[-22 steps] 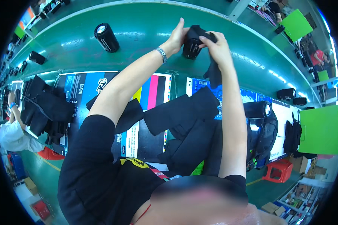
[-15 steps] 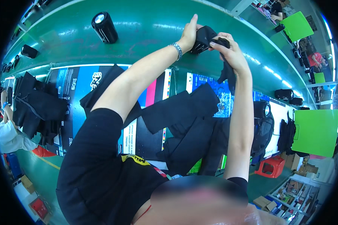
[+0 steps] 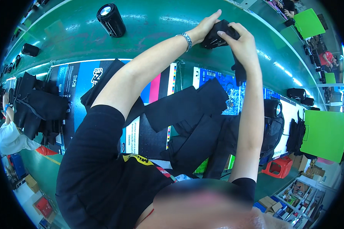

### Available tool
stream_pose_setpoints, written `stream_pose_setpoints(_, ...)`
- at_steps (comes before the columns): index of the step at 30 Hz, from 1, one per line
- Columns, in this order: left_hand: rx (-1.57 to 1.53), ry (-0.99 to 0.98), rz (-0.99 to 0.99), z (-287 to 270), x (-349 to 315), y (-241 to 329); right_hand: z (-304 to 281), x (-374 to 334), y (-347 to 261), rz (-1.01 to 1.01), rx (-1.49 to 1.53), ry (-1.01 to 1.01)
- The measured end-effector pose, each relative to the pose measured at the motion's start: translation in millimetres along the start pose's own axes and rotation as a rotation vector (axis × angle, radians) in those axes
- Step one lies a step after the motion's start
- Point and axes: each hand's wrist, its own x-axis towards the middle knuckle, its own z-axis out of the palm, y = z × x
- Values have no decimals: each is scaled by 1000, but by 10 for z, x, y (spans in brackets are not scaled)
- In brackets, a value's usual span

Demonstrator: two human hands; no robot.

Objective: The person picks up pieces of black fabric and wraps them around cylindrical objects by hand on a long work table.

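In the head view, the left hand (image 3: 207,28) supports the dark cylinder (image 3: 214,40) from its left side; its fingers are hidden, so I cannot tell this grip. The right hand (image 3: 244,42) has its grip clamped on a black cloth (image 3: 239,71) against the cylinder, over the green surface (image 3: 153,32). To do it well, the left hand should steady the cylinder while the right presses evenly.
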Motion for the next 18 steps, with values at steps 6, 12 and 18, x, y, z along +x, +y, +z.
stream_pose_setpoints(6,190,193,175,-11,253,-182,-208,217,-8,232,77,-370)
stream_pose_setpoints(12,-495,23,80,-241,247,-35,-250,94,6,507,610,403)
stream_pose_setpoints(18,60,264,101,-79,-65,75,537,-70,510,844,941,419)
